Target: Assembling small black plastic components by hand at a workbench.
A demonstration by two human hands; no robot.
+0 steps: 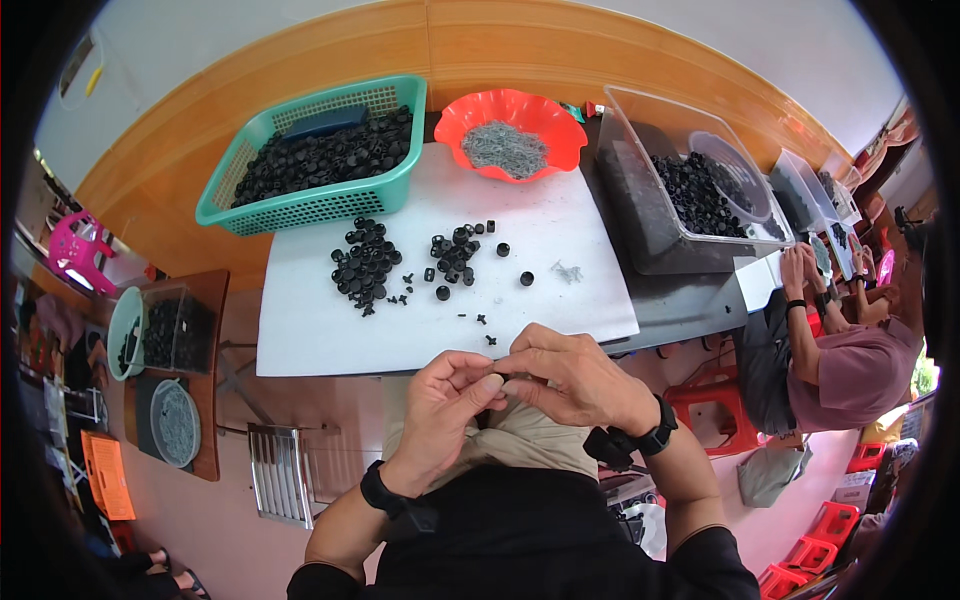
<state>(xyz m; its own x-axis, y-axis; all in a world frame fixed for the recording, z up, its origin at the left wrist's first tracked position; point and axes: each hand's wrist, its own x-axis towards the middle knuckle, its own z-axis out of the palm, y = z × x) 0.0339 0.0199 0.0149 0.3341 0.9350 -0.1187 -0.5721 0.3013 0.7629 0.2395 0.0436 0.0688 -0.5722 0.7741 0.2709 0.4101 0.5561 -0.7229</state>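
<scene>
My left hand (pixel 448 398) and my right hand (pixel 565 378) meet just past the near edge of a white sheet (pixel 310 335) on the table. Both are closed, thumbs and fingertips pinched close together. Whatever sits between them is hidden by the fingers. On the sheet, nearest my hands, lie a few tiny black cross-shaped pieces (pixel 491 341). Farther off is a heap of small round black parts (pixel 365 265), with a looser group of black caps (pixel 455 255) to its right. A little cluster of thin, pale pins (pixel 567 272) lies right of them.
A green basket (pixel 300 212) of black parts stands at the back left, beside a red scalloped bowl (pixel 560 125) of grey pins. A clear bin (pixel 640 215) holds more black parts at right. Another person (pixel 850 370) works at far right, near a red stool (pixel 715 405).
</scene>
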